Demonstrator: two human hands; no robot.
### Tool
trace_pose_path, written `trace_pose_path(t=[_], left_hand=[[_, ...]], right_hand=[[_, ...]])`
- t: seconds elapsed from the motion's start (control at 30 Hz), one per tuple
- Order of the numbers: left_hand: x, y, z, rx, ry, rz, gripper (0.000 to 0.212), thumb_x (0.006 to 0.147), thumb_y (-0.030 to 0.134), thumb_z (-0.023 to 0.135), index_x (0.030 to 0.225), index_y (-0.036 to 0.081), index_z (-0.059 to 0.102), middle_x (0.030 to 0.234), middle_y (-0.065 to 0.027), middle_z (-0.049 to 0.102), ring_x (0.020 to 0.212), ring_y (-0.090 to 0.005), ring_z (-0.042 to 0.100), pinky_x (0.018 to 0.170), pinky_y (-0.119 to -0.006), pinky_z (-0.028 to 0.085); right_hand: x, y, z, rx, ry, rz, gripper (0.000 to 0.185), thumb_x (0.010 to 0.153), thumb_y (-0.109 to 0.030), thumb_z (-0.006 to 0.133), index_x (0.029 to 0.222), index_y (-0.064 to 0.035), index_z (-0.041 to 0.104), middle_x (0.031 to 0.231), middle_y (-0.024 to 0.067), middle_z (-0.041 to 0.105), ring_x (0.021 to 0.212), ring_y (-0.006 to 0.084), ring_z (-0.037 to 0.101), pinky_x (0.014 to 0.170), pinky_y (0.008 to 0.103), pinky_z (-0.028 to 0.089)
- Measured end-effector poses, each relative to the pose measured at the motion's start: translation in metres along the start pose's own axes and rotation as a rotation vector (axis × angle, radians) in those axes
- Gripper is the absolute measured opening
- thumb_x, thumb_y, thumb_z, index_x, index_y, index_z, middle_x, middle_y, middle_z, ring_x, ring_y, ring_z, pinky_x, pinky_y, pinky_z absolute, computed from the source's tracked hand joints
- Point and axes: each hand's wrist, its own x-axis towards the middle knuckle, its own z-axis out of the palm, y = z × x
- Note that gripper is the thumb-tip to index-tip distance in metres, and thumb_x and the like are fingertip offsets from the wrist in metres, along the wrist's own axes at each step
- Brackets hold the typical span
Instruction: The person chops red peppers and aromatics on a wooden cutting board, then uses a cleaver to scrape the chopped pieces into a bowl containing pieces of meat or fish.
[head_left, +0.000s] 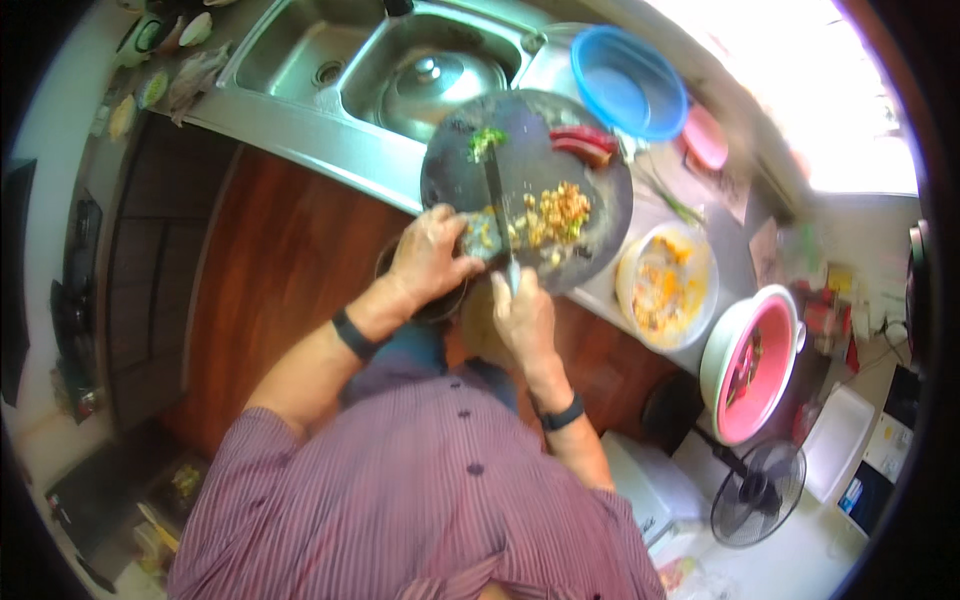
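Observation:
On a round dark cutting board (465, 176), my right hand (525, 315) grips the light handle of a knife (495, 187), its dark blade pointing away from me. My left hand (431, 259) is at the board's near left edge, its fingers on a pale greenish cloth or sponge (482, 234) beside the blade; which of the two I cannot tell. Right of the blade lies a pile of chopped yellowish-brown bits (559, 214). Chopped green pieces (486, 142) lie near the blade's tip. Long red peppers or sausages (585, 144) rest at the far right of the board.
A double steel sink (300, 64) with a pot lid (427, 75) lies beyond the board. A blue basin (630, 82), a bowl of orange-stained mixture (667, 289) and a pink-lined basin (757, 367) stand to the right. A fan (759, 491) is at lower right.

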Motion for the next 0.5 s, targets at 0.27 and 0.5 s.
trace_pose_path(t=[0.27, 0.5], left_hand=[[-0.010, 0.000, 0.005, -0.013, -0.022, -0.029, 0.065, 0.070, 0.027, 0.091, 0.122, -0.005, 0.069, 0.120, -0.0216, 0.067, 0.109, -0.0395, 0.068, 0.097, -0.043, 0.056], [-0.004, 0.017, 0.012, 0.065, -0.018, 0.020, 0.065, 0.070, 0.026, 0.089, 0.122, -0.006, 0.068, 0.113, -0.0216, 0.068, 0.106, -0.0386, 0.068, 0.092, -0.043, 0.057]], right_hand=[[0.007, -0.019, -0.031, 0.112, -0.069, -0.045, 0.033, 0.104, -0.034, 0.062, 0.101, -0.0017, 0.055, 0.077, 0.0299, 0.068, 0.073, 0.0517, 0.067, 0.063, 0.0580, 0.051], [0.001, 0.006, -0.011, 0.055, -0.009, -0.052, 0.032, 0.105, -0.033, 0.060, 0.099, -0.0019, 0.054, 0.074, 0.0288, 0.067, 0.071, 0.0507, 0.067, 0.060, 0.0583, 0.051]])
